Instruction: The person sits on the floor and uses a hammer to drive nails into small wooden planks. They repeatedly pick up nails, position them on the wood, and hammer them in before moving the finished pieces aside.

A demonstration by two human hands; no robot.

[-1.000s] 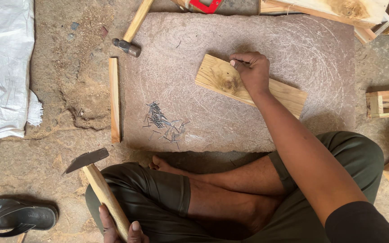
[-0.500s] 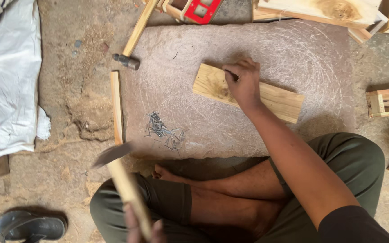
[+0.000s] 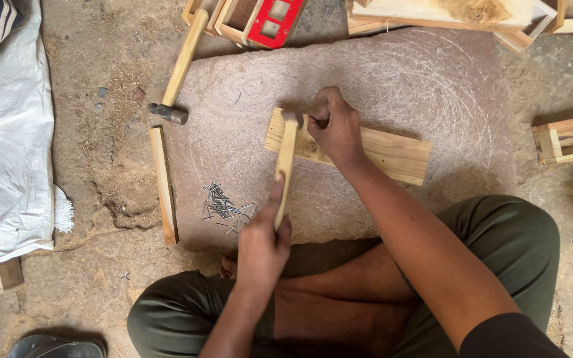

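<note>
Both hands were busy over the stone slab [image 3: 392, 86]. Our left hand [image 3: 263, 245] was wrapped tight round the wooden handle of a hammer [image 3: 285, 169], its head down on the near-left end of a pale plank [image 3: 386, 151]. Our right hand [image 3: 336, 127] pressed on that same end, fingers pinched narrow just beside the hammer head; we could not tell whether a nail stood between them, though it looked likely.

Progress, as we judged it: nailing at the plank's left end was under way, and the plank's right stretch showed no nail heads we could make out. A loose pile of nails [image 3: 221, 204] lay at 8 o'clock from the plank.

The plank lay flat mid-slab, its long axis running from 10 o'clock to 4 o'clock. The hammer handle pointed toward 12 o'clock.
</note>
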